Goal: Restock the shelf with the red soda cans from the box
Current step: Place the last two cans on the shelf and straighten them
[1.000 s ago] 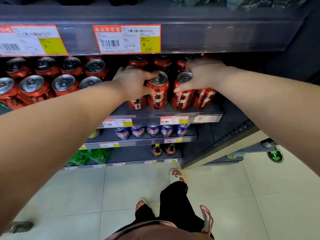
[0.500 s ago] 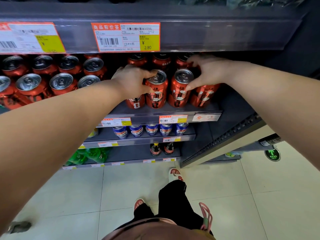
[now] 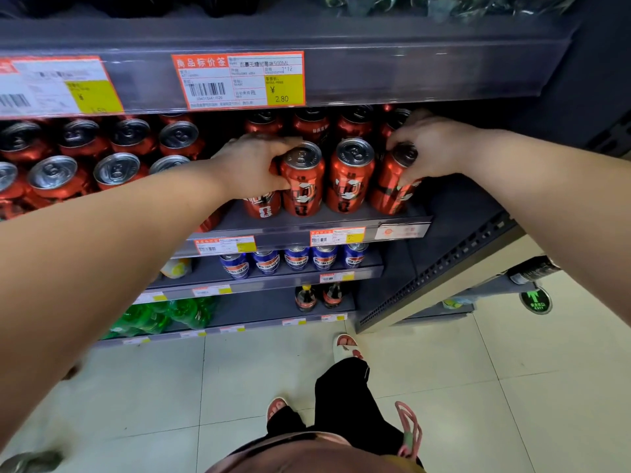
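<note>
Red soda cans stand in rows on a dark shelf (image 3: 341,221). My left hand (image 3: 252,165) grips a front-row red can (image 3: 302,180) from its left side, thumb over the rim. Beside it stands a free red can (image 3: 350,177). My right hand (image 3: 426,148) curls over the top of the rightmost front can (image 3: 392,192), which leans slightly. More red cans (image 3: 85,155) fill the shelf to the left and behind. No box is in view.
The upper shelf edge (image 3: 409,70) with price tags overhangs the cans closely. Blue cans (image 3: 297,259), dark bottles (image 3: 317,297) and green bottles (image 3: 164,315) sit on lower shelves. A shelf end panel (image 3: 444,268) juts out at right. Tiled floor and my feet lie below.
My right hand has shifted rightward from the middle can onto the rightmost front can. My left hand stays on its can. The view has moved slightly closer.
</note>
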{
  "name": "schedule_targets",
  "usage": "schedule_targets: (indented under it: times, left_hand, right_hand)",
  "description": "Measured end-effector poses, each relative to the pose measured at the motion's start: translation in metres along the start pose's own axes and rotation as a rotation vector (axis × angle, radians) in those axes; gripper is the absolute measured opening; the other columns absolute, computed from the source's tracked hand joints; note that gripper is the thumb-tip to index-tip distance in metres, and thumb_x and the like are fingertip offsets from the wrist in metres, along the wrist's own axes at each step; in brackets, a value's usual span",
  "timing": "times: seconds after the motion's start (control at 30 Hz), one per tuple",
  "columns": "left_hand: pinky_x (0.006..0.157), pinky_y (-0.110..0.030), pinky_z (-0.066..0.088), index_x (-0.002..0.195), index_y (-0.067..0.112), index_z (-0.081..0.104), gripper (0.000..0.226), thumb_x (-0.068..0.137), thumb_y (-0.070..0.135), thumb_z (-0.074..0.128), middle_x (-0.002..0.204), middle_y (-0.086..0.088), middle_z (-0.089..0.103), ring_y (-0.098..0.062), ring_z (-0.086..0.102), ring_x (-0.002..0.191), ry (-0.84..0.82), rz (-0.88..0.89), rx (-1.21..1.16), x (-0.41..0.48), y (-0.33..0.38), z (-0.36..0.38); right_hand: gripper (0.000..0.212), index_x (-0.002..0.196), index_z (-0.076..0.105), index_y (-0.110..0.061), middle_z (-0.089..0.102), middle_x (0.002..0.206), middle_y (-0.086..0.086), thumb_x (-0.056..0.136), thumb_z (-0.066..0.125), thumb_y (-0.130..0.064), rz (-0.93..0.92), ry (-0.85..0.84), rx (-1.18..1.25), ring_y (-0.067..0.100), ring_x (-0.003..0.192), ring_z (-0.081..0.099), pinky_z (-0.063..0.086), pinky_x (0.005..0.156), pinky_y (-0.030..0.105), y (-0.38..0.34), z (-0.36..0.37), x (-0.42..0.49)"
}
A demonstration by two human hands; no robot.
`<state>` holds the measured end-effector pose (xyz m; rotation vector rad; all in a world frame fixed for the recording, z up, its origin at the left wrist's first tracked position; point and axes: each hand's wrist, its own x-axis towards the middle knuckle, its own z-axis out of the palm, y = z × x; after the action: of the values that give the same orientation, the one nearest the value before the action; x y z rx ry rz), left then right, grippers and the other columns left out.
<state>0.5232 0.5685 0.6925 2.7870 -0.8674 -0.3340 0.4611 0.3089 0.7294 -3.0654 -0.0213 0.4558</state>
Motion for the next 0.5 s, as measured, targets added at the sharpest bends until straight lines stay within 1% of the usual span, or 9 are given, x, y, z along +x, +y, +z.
schedule_targets:
  times: [0.07, 0.13, 0.2, 0.3, 0.37, 0.43, 0.5]
  left_hand:
    - [0.113, -0.046, 0.027, 0.148, 0.030, 0.023, 0.084, 0.079, 0.036, 0.069, 0.151, -0.011, 0.034, -0.032, 0.030, 0.139, 0.060, -0.016, -0.007, -0.002, -0.009, -0.001]
    - [0.111, -0.049, 0.028, 0.147, 0.031, 0.024, 0.089, 0.073, 0.039, 0.073, 0.149, -0.014, 0.035, -0.035, 0.031, 0.136, 0.109, -0.059, 0.048, -0.006, -0.017, -0.003]
    - [0.110, -0.050, 0.030, 0.147, 0.033, 0.025, 0.093, 0.069, 0.045, 0.075, 0.147, -0.015, 0.036, -0.037, 0.032, 0.134, 0.114, -0.113, 0.113, -0.012, -0.023, -0.005]
    - [0.110, -0.047, 0.030, 0.147, 0.028, 0.027, 0.091, 0.071, 0.045, 0.074, 0.146, -0.016, 0.037, -0.037, 0.035, 0.133, 0.081, -0.195, 0.149, -0.018, -0.027, -0.004]
    - [0.108, -0.047, 0.034, 0.145, 0.025, 0.030, 0.086, 0.073, 0.042, 0.073, 0.143, -0.015, 0.042, -0.035, 0.041, 0.129, 0.071, -0.193, 0.113, -0.018, -0.029, 0.000]
    - [0.105, -0.044, 0.038, 0.143, 0.024, 0.034, 0.082, 0.073, 0.039, 0.073, 0.140, -0.014, 0.047, -0.034, 0.045, 0.127, 0.090, -0.176, 0.051, -0.016, -0.028, 0.003]
    - [0.102, -0.041, 0.041, 0.142, 0.023, 0.036, 0.079, 0.074, 0.036, 0.074, 0.138, -0.015, 0.048, -0.034, 0.047, 0.125, 0.109, -0.177, 0.004, -0.015, -0.027, 0.004]
  right_hand:
    - [0.071, 0.134, 0.048, -0.017, 0.039, 0.138, 0.015, 0.070, 0.079, -0.023, 0.003, -0.006, -0.009, 0.030, 0.124, 0.042, 0.039, 0.098, 0.030, -0.001, 0.001, 0.000]
    - [0.075, 0.136, 0.043, -0.017, 0.038, 0.140, 0.015, 0.071, 0.079, -0.026, 0.020, -0.016, -0.029, 0.031, 0.124, 0.043, 0.040, 0.095, 0.031, -0.005, 0.001, 0.000]
    - [0.080, 0.139, 0.037, -0.018, 0.041, 0.141, 0.012, 0.072, 0.077, -0.037, 0.021, 0.018, -0.041, 0.031, 0.125, 0.043, 0.040, 0.093, 0.032, -0.012, -0.001, 0.001]
    - [0.079, 0.142, 0.032, -0.021, 0.042, 0.144, 0.009, 0.078, 0.069, -0.047, -0.046, 0.109, 0.023, 0.028, 0.128, 0.043, 0.039, 0.091, 0.030, -0.035, -0.005, 0.007]
    - [0.081, 0.144, 0.028, -0.021, 0.039, 0.148, 0.008, 0.079, 0.067, -0.050, -0.122, 0.111, 0.060, 0.028, 0.132, 0.040, 0.038, 0.096, 0.032, -0.057, -0.004, 0.013]
    - [0.089, 0.147, 0.024, -0.021, 0.033, 0.151, 0.009, 0.076, 0.067, -0.053, -0.201, 0.098, 0.061, 0.027, 0.136, 0.035, 0.035, 0.103, 0.034, -0.079, 0.001, 0.022]
    - [0.095, 0.149, 0.020, -0.020, 0.029, 0.153, 0.009, 0.075, 0.068, -0.055, -0.235, 0.076, 0.047, 0.027, 0.139, 0.030, 0.032, 0.106, 0.035, -0.095, 0.008, 0.031]
